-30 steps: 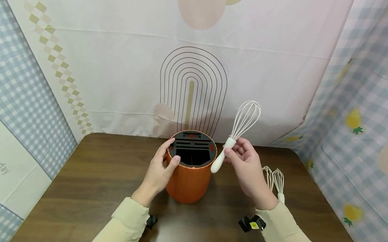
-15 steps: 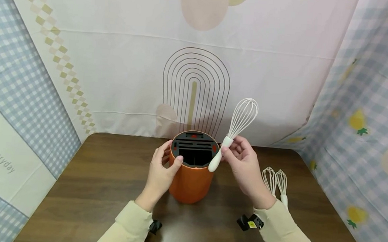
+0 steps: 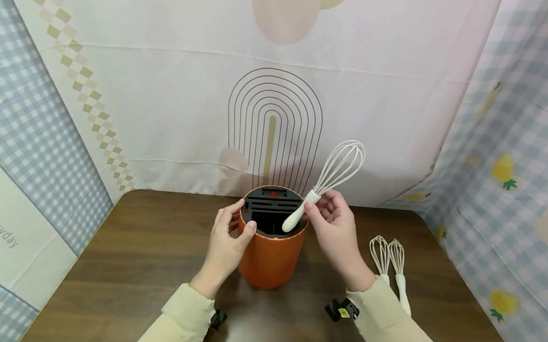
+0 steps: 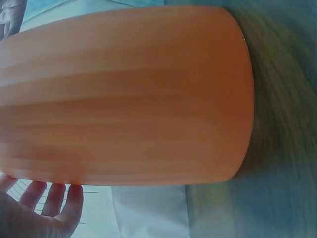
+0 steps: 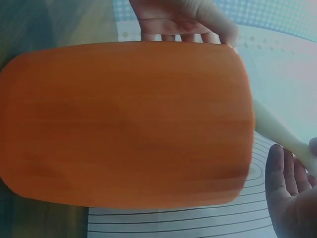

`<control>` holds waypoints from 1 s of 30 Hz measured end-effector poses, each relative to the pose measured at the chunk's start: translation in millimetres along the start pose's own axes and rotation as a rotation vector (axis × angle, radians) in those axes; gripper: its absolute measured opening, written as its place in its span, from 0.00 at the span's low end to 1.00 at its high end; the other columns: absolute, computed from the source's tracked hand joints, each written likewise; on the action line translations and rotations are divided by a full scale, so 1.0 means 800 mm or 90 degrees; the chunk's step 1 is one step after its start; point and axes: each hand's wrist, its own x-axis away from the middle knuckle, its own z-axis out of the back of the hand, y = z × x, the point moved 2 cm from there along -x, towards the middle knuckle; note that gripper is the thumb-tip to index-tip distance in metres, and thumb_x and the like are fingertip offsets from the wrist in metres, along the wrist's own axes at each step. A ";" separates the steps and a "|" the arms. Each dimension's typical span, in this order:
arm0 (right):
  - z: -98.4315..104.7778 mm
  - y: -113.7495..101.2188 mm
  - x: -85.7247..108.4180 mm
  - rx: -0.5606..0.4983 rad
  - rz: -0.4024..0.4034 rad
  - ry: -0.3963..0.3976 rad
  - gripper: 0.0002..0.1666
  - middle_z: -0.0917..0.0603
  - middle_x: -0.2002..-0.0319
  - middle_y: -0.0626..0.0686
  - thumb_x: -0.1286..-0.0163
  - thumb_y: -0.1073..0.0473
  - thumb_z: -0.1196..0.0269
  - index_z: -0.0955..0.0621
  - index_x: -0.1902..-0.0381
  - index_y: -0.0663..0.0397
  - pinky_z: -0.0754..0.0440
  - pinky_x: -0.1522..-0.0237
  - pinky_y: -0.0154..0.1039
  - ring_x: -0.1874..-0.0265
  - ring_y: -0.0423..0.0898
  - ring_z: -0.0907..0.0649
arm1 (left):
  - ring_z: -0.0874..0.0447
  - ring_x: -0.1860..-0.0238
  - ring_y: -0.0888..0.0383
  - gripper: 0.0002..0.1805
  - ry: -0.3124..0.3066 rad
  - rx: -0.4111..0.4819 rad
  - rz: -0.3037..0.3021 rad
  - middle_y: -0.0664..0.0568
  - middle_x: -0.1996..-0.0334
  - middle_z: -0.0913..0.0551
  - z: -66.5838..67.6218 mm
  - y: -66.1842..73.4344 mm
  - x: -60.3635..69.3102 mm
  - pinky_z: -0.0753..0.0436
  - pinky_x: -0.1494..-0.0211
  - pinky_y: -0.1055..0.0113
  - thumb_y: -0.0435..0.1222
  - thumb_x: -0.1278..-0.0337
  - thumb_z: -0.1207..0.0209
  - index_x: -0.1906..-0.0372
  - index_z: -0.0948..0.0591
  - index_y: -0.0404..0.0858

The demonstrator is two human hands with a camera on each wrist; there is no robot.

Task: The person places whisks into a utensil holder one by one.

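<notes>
In the head view, an orange utensil holder (image 3: 268, 262) with a black slotted insert stands upright on the table. My left hand (image 3: 224, 241) grips its left side, thumb at the front rim and fingers round the back. My right hand (image 3: 335, 235) pinches a white whisk (image 3: 301, 210) near the top of its handle. The whisk is tilted, wires up and to the right, its handle end over the large opening of the insert. The right wrist view shows the whisk handle (image 5: 280, 129) reaching behind the holder's rim; its tip is hidden there.
Two more white whisks (image 3: 397, 259) lie on the brown wooden table (image 3: 122, 266), to the right of the right forearm, which partly covers one. A patterned cloth (image 3: 178, 113) hangs behind the table, and checked cloths hang at both sides.
My right hand has moved left with the whisk, bringing the handle end from beside the holder to above its opening. The left hand keeps its grip on the holder.
</notes>
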 end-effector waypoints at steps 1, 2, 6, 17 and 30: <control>-0.002 0.001 -0.001 -0.002 -0.002 -0.002 0.19 0.22 0.55 0.66 0.32 0.64 0.39 0.29 0.46 0.65 0.17 0.58 0.44 0.61 0.51 0.18 | 0.26 0.47 0.47 0.30 -0.001 -0.002 -0.001 0.47 0.47 0.28 0.000 -0.003 -0.001 0.27 0.41 0.48 0.42 0.41 0.38 0.33 0.29 0.47; -0.004 0.002 -0.001 -0.003 -0.004 -0.004 0.19 0.22 0.55 0.65 0.32 0.65 0.39 0.29 0.47 0.66 0.17 0.59 0.43 0.61 0.51 0.18 | 0.25 0.47 0.48 0.29 -0.002 -0.006 -0.001 0.48 0.47 0.28 0.000 -0.006 -0.001 0.26 0.41 0.50 0.43 0.41 0.38 0.33 0.29 0.49; -0.013 0.006 -0.004 0.000 -0.014 -0.008 0.17 0.21 0.57 0.63 0.33 0.68 0.39 0.28 0.48 0.65 0.17 0.60 0.42 0.63 0.51 0.18 | 0.25 0.48 0.54 0.28 -0.004 -0.032 -0.008 0.53 0.48 0.29 0.002 -0.009 -0.001 0.25 0.41 0.54 0.47 0.40 0.40 0.34 0.29 0.53; -0.043 -0.025 0.004 0.090 -0.006 -0.042 0.17 0.20 0.58 0.63 0.37 0.73 0.38 0.28 0.51 0.71 0.19 0.60 0.34 0.62 0.55 0.19 | 0.24 0.53 0.56 0.29 0.006 -0.140 -0.071 0.51 0.51 0.27 0.001 -0.004 -0.005 0.22 0.47 0.58 0.51 0.41 0.44 0.35 0.29 0.47; -0.053 -0.029 0.006 0.183 0.002 -0.085 0.18 0.18 0.60 0.63 0.38 0.71 0.36 0.27 0.51 0.69 0.18 0.56 0.45 0.61 0.55 0.16 | 0.25 0.54 0.56 0.30 0.011 -0.175 -0.080 0.52 0.52 0.27 0.003 -0.006 -0.004 0.22 0.49 0.58 0.52 0.41 0.45 0.35 0.29 0.46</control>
